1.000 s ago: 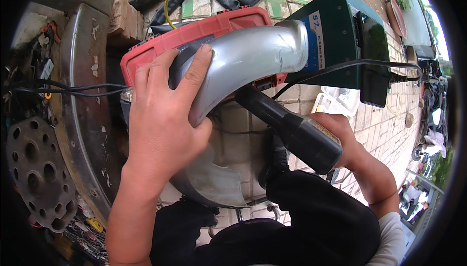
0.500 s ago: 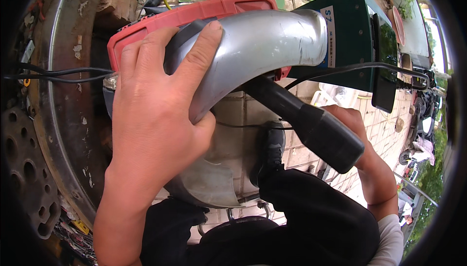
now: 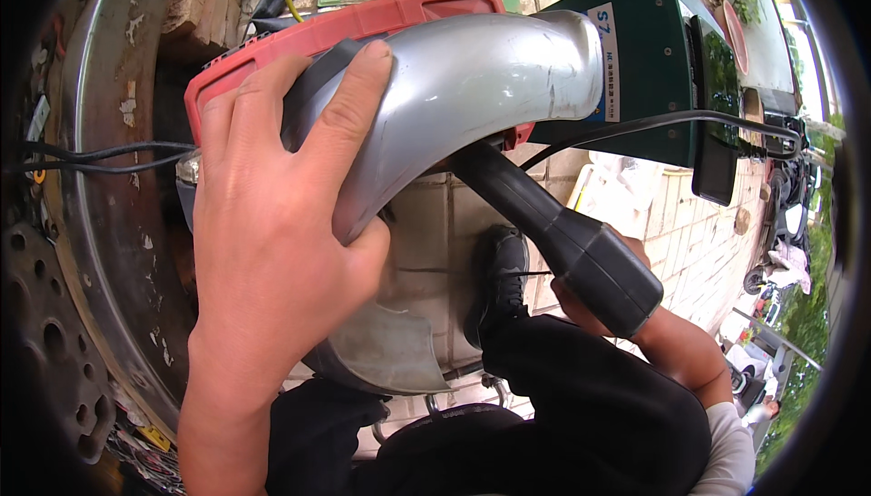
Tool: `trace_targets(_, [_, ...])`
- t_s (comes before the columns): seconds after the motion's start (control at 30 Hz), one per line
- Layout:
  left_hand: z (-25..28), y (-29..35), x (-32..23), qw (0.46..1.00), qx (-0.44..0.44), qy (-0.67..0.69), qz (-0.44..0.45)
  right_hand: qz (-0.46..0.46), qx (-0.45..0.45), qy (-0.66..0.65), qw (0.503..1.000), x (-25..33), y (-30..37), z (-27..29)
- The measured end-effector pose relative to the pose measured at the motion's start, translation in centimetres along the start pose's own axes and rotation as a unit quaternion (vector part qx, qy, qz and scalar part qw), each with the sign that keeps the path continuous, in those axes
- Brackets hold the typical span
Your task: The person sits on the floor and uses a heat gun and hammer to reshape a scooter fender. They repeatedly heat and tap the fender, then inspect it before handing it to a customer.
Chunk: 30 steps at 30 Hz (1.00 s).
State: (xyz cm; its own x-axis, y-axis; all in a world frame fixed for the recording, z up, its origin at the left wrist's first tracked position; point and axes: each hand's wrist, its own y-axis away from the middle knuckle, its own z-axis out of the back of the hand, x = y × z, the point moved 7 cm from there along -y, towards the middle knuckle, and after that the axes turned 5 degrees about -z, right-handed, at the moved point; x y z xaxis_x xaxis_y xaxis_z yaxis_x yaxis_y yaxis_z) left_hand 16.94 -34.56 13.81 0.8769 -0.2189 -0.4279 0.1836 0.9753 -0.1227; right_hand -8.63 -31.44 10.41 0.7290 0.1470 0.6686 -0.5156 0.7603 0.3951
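Note:
A silver curved fender (image 3: 481, 65) arches across the upper middle, scuffed and shiny. My left hand (image 3: 272, 196) grips its left part, fingers spread over the outer face and thumb at the lower edge. Below my wrist shows a curved greyish piece (image 3: 386, 351); whether it belongs to the same fender is hidden. A black gun-shaped tool (image 3: 567, 237) slants from beneath the fender toward the lower right; its front end is out of sight. My right hand (image 3: 585, 305) is closed under the tool's thick rear end, mostly covered by it.
Behind the fender lies a red plastic case (image 3: 354, 19). A dark green box (image 3: 644, 51) with a black-screened device (image 3: 717, 88) stands to the right, a black cable (image 3: 626, 119) running before it. A worn metal cabinet (image 3: 118, 187) lines the left. My shoe (image 3: 502, 278) rests on paving.
My right hand has moved down and left, further beneath the tool. The tool's rear end has shifted slightly down-left. My left hand keeps its hold on the fender.

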Motion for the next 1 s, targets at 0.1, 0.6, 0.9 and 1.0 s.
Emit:
trace_targets(0.1, [0.2,-0.1,-0.2,1.0,-0.006,-0.015,-0.01,0.062,-0.031,0.051,0.996,0.5,0.3,-0.7])
trace_targets(0.6, [0.0,-0.1,0.0,0.998,-0.026,-0.03,-0.052,-0.007,-0.027,-0.017,0.999,1.3,0.6,-0.8])
trace_targets(0.9, [-0.6,-0.2,0.6,0.998,-0.021,-0.007,-0.061,-0.125,-0.085,-0.138,0.979,0.8,0.4,1.4])
trace_targets(1.0, [-0.5,-0.6,0.6,0.998,-0.016,-0.001,-0.055,-0.033,-0.067,-0.084,0.994,2.0,0.0,1.3])
